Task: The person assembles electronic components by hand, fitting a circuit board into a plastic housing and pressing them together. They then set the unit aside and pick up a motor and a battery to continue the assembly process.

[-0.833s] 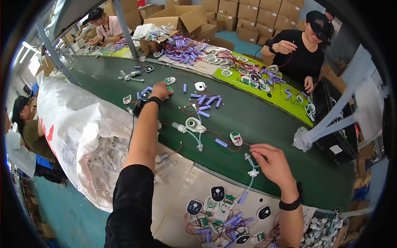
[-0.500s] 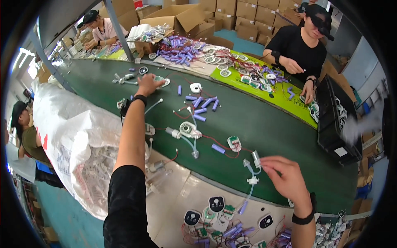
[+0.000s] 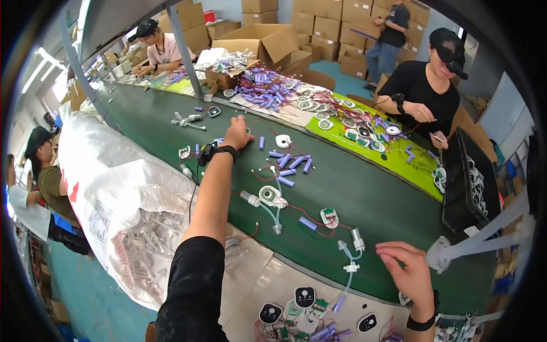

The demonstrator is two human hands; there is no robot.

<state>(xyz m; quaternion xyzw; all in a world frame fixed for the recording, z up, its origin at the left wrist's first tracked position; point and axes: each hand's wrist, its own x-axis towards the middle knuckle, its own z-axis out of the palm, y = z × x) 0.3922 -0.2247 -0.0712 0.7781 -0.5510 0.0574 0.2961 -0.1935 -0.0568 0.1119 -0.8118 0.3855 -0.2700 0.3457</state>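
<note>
Left hand stretched far across green table, fingers curled over small part, grip unclear. Right hand open, near edge, clear tube assembly just left, long axis running away from person.

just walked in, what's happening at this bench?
A person is working at a long green belt strewn with small parts. Their left hand is stretched far out, resting on the belt among purple cylindrical cells and wired round white parts. Their right hand hovers near a clear tube assembly; neither hand visibly grips anything. A co-worker in black works opposite.
</note>
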